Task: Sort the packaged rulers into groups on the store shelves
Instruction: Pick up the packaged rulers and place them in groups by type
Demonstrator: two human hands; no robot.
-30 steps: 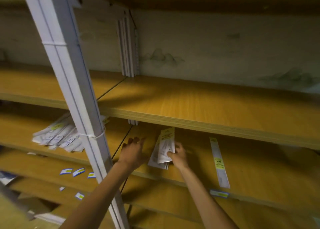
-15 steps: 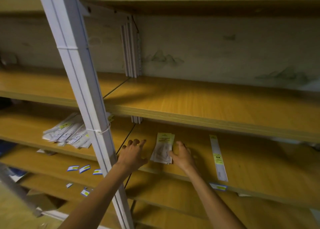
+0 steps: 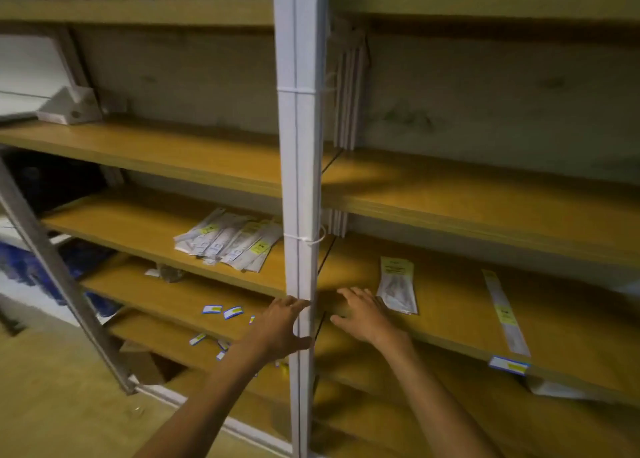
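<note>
A small stack of short packaged rulers (image 3: 397, 285) lies on the wooden shelf (image 3: 450, 305) right of the white upright post (image 3: 300, 180). My right hand (image 3: 363, 314) hovers just left of that stack, fingers spread, holding nothing. My left hand (image 3: 282, 328) is at the post, fingers apart, partly hidden behind it. One long packaged ruler (image 3: 505, 314) lies alone farther right. A loose pile of packaged rulers (image 3: 230, 241) sits on the shelf left of the post.
A slanted metal bar (image 3: 62, 277) crosses the left bay. Price tags (image 3: 223, 311) mark the lower shelf edge, another tag (image 3: 508, 366) at the right. A white box (image 3: 71, 106) stands on the upper left shelf. Blue goods (image 3: 20, 267) lie far left.
My right hand let go of the short ruler stack, which now lies flat, and drew back left. The left hand moved to the post. The view swung left.
</note>
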